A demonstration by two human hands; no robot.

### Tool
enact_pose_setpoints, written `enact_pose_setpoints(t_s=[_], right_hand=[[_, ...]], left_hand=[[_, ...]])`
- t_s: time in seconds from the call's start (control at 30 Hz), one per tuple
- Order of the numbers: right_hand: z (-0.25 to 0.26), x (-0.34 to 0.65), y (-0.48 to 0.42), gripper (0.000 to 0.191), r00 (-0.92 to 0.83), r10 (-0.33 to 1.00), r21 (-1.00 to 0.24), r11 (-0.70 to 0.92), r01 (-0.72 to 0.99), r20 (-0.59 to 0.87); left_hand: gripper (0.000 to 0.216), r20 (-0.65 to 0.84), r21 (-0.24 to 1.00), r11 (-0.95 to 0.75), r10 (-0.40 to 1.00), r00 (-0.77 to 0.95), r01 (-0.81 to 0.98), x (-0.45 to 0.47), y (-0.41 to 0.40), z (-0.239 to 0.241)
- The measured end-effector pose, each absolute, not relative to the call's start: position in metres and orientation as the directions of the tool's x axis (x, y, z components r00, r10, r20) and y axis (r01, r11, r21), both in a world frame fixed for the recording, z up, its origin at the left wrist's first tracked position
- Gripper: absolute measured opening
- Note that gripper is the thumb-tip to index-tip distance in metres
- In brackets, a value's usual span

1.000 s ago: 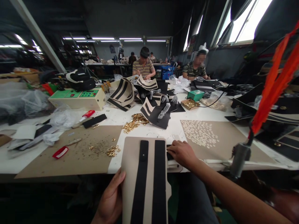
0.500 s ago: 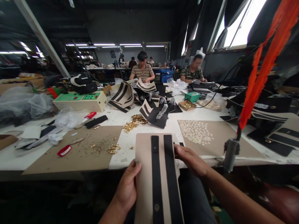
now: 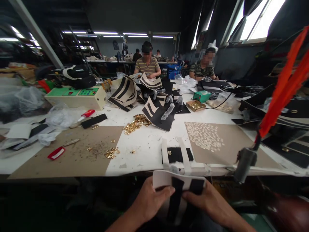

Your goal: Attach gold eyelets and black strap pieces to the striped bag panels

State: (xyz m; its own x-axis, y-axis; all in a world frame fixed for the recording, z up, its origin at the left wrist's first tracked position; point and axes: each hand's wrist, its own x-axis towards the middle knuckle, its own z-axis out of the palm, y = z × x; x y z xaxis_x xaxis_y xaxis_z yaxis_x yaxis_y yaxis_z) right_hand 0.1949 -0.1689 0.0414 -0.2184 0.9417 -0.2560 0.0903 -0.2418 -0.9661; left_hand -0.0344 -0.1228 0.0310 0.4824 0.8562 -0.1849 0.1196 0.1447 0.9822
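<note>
Below the table's front edge I hold a beige panel with black stripes (image 3: 163, 178), its upper end curled toward me. My left hand (image 3: 149, 199) grips its left side, thumb over the front face. On the right side, my right hand (image 3: 206, 199) holds it too, thumb pressed on a black stripe. The fingers behind the panel are hidden, and its lower part is dark and blurred. Just beyond, at the table edge, lies a black piece with a gold fitting (image 3: 177, 155), crossed by two pale strips (image 3: 182, 149).
Gold fittings (image 3: 137, 124) lie heaped mid-table, with a smaller pile (image 3: 112, 152) on the left brown sheet. Small pale pieces (image 3: 205, 137) cover the right sheet. An orange-ribboned metal tool (image 3: 245, 164) hangs at right. Striped panels (image 3: 124, 91) are stacked behind; two people work opposite.
The panel has come down toward me and its top now curls. My right hand has moved down onto its front. The black piece with pale strips has come into sight on the table.
</note>
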Motion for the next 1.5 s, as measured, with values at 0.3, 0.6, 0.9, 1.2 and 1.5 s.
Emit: enact_pose_setpoints(t_s=[0.3, 0.6, 0.9, 1.2, 1.5], right_hand=[[0.037, 0.187, -0.141, 0.051, 0.043, 0.94, -0.907, -0.338, 0.252, -0.339], [0.015, 0.185, -0.049, 0.031, 0.187, 0.968, -0.659, -0.25, 0.709, -0.166], [0.004, 0.19, -0.039, 0.028, 0.225, 0.969, -0.592, -0.243, 0.769, -0.104], [0.003, 0.189, -0.034, 0.029, 0.233, 0.965, -0.499, -0.26, 0.826, -0.117], [0.003, 0.189, -0.031, 0.028, 0.227, 0.966, -0.423, -0.259, 0.868, -0.126]], left_hand=[[0.048, -0.454, 0.891, 0.409, 0.779, 0.432, 0.199, -0.026, -0.104, 0.026], [0.019, -0.223, 0.866, 0.047, 0.927, 0.301, 0.498, -0.008, -0.004, 0.022], [0.013, -0.172, 0.87, 0.019, 0.948, 0.268, 0.493, 0.005, 0.008, 0.007], [0.014, -0.192, 0.864, 0.025, 0.94, 0.283, 0.503, 0.007, 0.014, 0.004], [0.013, -0.135, 0.805, -0.046, 0.957, 0.258, 0.592, 0.009, 0.011, -0.001]])
